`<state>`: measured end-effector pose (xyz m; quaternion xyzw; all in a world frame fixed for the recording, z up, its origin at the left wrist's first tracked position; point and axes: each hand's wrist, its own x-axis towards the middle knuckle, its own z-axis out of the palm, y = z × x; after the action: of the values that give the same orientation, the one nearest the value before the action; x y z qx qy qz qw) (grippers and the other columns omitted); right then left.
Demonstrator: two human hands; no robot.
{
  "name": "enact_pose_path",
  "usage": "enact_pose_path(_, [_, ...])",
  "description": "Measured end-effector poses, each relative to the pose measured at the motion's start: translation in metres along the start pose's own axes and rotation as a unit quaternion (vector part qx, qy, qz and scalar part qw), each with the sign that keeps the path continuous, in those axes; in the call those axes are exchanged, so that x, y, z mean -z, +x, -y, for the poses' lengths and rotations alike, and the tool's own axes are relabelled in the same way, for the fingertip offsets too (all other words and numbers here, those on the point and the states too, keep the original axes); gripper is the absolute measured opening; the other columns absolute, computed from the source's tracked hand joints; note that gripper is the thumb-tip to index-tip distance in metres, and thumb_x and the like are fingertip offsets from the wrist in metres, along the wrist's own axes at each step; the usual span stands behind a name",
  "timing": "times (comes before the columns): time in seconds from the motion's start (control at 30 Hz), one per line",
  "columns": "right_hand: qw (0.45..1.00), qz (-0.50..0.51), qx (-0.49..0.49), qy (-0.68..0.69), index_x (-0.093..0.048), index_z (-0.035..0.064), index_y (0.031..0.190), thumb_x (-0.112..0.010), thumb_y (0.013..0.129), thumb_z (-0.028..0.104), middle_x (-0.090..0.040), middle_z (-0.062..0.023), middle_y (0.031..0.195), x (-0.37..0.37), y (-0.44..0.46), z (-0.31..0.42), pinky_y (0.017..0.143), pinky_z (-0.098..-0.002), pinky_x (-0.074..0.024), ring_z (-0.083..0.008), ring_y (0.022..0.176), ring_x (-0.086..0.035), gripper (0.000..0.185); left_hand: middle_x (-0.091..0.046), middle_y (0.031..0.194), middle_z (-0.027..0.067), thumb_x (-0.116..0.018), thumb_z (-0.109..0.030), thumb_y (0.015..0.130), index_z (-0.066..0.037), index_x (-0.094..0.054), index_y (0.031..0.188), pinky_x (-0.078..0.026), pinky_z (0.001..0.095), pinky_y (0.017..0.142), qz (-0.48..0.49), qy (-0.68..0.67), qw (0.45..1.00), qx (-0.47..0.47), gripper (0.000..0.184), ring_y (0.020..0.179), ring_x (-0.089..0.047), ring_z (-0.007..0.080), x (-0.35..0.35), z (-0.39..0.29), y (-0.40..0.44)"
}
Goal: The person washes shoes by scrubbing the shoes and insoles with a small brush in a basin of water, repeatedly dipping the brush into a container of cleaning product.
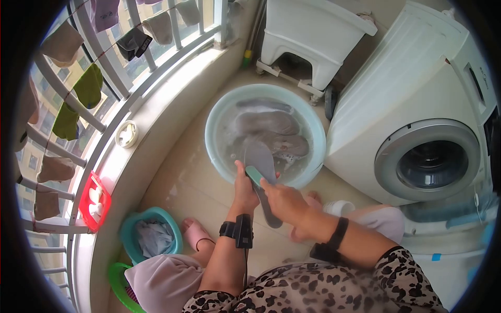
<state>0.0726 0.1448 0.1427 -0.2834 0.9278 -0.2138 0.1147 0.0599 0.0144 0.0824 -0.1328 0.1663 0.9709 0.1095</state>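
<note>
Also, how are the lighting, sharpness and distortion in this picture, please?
In the head view, daylight brightens the ledge; same head view, the railing bows and corners go black; head view again, the patterned garment looks blurred near the bottom.

Centre: pale-blue basin (212, 133), grey sole (259, 154), green brush (254, 175). Three o'clock: white washing machine (412, 104), silver door ring (386, 163). Six o'clock: beige garment (292, 287), black leopard spots. Eight o'clock: teal tub (129, 240). Ten o'clock: lime-green sock (88, 86).

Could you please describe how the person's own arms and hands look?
The left hand and right hand are ungloved. A black strap holds a boxy device with a dark cable on the left wrist; another strap circles the right forearm. The sleeves are leopard-print.
</note>
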Motion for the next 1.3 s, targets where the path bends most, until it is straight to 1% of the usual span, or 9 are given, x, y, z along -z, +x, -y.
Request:
enact_pose_path(0.13, [0.994, 0.012, -0.084, -0.073, -0.049, 0.0033, 0.124, -0.052, 0.087, 0.012, -0.063, -0.0217, 0.083, 0.022, 0.062, -0.037, 0.064, -0.0474, -0.0483, -0.0396, 0.078, -0.063, 0.039, -0.061, 0.107, 0.0045, -0.051, -0.029, 0.096, -0.004, -0.053, 0.116, -0.046, 0.0306, 0.084, -0.036, 0.11, 0.993, -0.009, 0.032, 0.096, -0.06, 0.0165, -0.024, 0.031, 0.002])
enact_pose_path(0.3, [1.0, 0.001, -0.021, 0.01, -0.05, 0.0029, 0.123, -0.053, 0.085, 0.012, -0.062, -0.0203, 0.08, 0.007, 0.0, -0.011, 0.063, -0.0472, -0.0494, -0.0373, 0.076, -0.063, 0.039, -0.057, 0.112, 0.0196, -0.039, -0.035, 0.099, 0.001, -0.039, 0.129, -0.049, 0.0477, 0.086, -0.015, 0.022, 0.999, -0.02, 0.047, 0.1, -0.059, 0.0382, 0.025, 0.003, 0.021])
enact_pose_path(0.6, [0.964, -0.252, 0.076, 0.03, -0.047, 0.0046, 0.125, -0.054, 0.088, 0.013, -0.061, -0.0181, 0.08, 0.011, 0.041, -0.059, 0.054, -0.0449, -0.047, -0.0355, 0.061, -0.061, 0.038, -0.055, 0.119, 0.0145, -0.041, -0.036, 0.099, 0.001, -0.046, 0.125, -0.046, 0.0408, 0.094, -0.03, 0.009, 0.999, -0.043, 0.045, 0.107, -0.056, 0.0273, -0.006, 0.003, 0.017])
enact_pose_path(0.73, [0.891, -0.034, -0.157, 0.424, -0.046, 0.0022, 0.125, -0.057, 0.085, 0.015, -0.061, -0.0122, 0.081, 0.024, 0.006, -0.017, 0.051, -0.0391, -0.0444, -0.0237, 0.061, -0.059, 0.043, -0.056, 0.117, 0.0128, -0.04, -0.038, 0.099, 0.001, -0.046, 0.124, -0.047, 0.0399, 0.091, -0.019, -0.012, 0.998, -0.054, 0.046, 0.105, -0.057, 0.0253, -0.005, -0.013, 0.016])
enact_pose_path(0.83, [0.801, -0.047, -0.258, 0.539, -0.044, 0.0009, 0.127, -0.056, 0.082, 0.011, -0.062, -0.0114, 0.084, 0.022, 0.012, -0.023, 0.054, -0.0356, -0.0466, -0.0211, 0.068, -0.06, 0.047, -0.054, 0.123, 0.0141, -0.037, -0.039, 0.1, -0.001, -0.045, 0.128, -0.044, 0.0431, 0.096, 0.048, -0.023, 0.999, -0.005, 0.048, 0.11, -0.055, 0.0276, -0.012, -0.01, 0.005])
enact_pose_path(0.93, [0.878, -0.127, -0.203, 0.414, -0.044, 0.0023, 0.127, -0.058, 0.082, 0.015, -0.06, -0.0154, 0.079, 0.004, 0.033, -0.049, 0.055, -0.0392, -0.0467, -0.028, 0.067, -0.062, 0.049, -0.051, 0.127, 0.0128, -0.036, -0.039, 0.1, -0.004, -0.044, 0.13, -0.043, 0.0439, 0.097, 0.081, -0.043, 0.995, 0.025, 0.047, 0.114, -0.052, 0.0274, -0.018, 0.013, 0.0])
enact_pose_path(0.97, [0.951, -0.231, -0.075, 0.193, -0.046, 0.003, 0.125, -0.057, 0.085, 0.019, -0.058, -0.0201, 0.077, -0.009, 0.037, -0.061, 0.058, -0.0447, -0.0464, -0.0375, 0.069, -0.06, 0.045, -0.051, 0.128, 0.0124, -0.036, -0.039, 0.1, -0.004, -0.044, 0.13, -0.043, 0.0444, 0.097, 0.048, -0.058, 0.997, 0.019, 0.047, 0.115, -0.051, 0.0274, -0.015, 0.018, 0.004])
enact_pose_path(1.2, [0.997, -0.01, 0.051, 0.059, -0.051, 0.0008, 0.119, -0.05, 0.091, 0.017, -0.059, -0.0203, 0.077, 0.014, -0.042, 0.003, 0.062, -0.0481, -0.0485, -0.0386, 0.07, -0.06, 0.032, -0.049, 0.127, 0.0128, -0.031, -0.038, 0.101, -0.004, -0.035, 0.135, -0.044, 0.0488, 0.095, -0.05, -0.038, 0.997, -0.037, 0.049, 0.116, -0.05, 0.0284, 0.003, -0.006, 0.006])
enact_pose_path(1.3, [0.998, -0.045, 0.04, 0.015, -0.053, 0.0016, 0.116, -0.052, 0.089, 0.015, -0.061, -0.0207, 0.076, 0.02, -0.016, -0.005, 0.062, -0.048, -0.0489, -0.0387, 0.073, -0.061, 0.031, -0.046, 0.132, 0.0159, -0.029, -0.041, 0.1, -0.006, -0.033, 0.138, -0.04, 0.0526, 0.1, -0.011, -0.063, 0.998, -0.015, 0.051, 0.119, -0.049, 0.0313, -0.003, 0.005, 0.01])
